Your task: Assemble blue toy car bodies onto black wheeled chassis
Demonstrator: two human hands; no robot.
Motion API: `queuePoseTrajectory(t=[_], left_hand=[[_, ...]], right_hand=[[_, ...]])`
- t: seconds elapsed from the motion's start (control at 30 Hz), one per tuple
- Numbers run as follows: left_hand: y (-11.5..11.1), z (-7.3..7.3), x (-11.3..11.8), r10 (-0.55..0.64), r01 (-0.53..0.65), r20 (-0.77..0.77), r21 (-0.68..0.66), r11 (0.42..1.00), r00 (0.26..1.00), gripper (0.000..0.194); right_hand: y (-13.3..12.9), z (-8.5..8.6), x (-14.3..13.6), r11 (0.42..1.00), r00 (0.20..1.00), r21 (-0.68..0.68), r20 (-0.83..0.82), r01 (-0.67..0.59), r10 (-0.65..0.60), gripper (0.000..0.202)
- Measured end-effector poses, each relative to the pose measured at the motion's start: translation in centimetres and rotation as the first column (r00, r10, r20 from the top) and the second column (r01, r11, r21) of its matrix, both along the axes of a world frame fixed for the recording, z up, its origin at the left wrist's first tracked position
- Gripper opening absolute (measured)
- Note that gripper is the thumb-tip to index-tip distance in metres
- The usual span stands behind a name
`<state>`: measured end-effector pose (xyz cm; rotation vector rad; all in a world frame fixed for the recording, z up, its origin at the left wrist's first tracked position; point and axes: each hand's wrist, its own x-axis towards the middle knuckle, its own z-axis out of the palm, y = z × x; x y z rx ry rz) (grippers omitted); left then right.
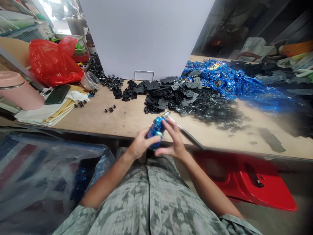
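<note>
A shiny blue toy car (156,130) is held up at the table's front edge, above my lap. My left hand (140,143) grips it from the left, the thumb lying across its near part. From the other side my right hand (174,140) holds it, fingertips at its far right edge and thumb low by the near end. Just behind and to the right lies a hammer (189,135), its dark handle reaching the table edge. Black flat car base plates (161,93) are heaped beyond my hands.
Small black wheels on metal axles (212,106) spread right of the plates, with blue car shells (225,80) piled behind. A white board (146,36) stands at the back. Left are a red bag (53,62), a phone (57,94) and a pink cup (21,89). A red stool (256,179) is below right.
</note>
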<state>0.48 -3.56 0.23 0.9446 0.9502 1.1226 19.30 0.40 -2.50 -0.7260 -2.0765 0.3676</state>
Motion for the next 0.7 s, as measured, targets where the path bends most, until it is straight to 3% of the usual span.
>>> queuePoseTrajectory(t=[0.13, 0.23, 0.33, 0.5, 0.7], left_hand=[[1.6, -0.2, -2.1, -0.036, 0.129, -0.414, 0.199, 0.971, 0.910, 0.033], [2.5, -0.3, -3.1, 0.026, 0.172, -0.559, 0.298, 0.939, 0.829, 0.037], [3.1, -1.1, -3.6, 0.043, 0.119, -0.532, 0.267, 0.957, 0.846, 0.038], [3.1, -3.2, -3.6, 0.062, 0.005, -0.371, 0.176, 0.984, 0.927, 0.040], [2.8, -4.0, -3.0, 0.109, -0.036, -0.354, 0.206, 0.978, 0.929, 0.032]], right_hand=[[2.4, 0.1, 0.6, 0.995, 1.000, -0.097, -0.008, -0.027, 0.026, 0.087], [3.9, -0.1, 0.6, 0.975, 0.990, -0.172, 0.002, -0.141, 0.144, 0.050], [4.3, -0.9, 0.4, 0.971, 0.993, -0.209, -0.039, -0.117, 0.112, 0.031], [4.1, -2.0, 0.4, 0.953, 0.991, -0.283, -0.103, -0.108, 0.082, 0.033], [4.4, -0.6, 0.3, 0.943, 0.980, -0.273, 0.000, -0.189, 0.197, 0.038]])
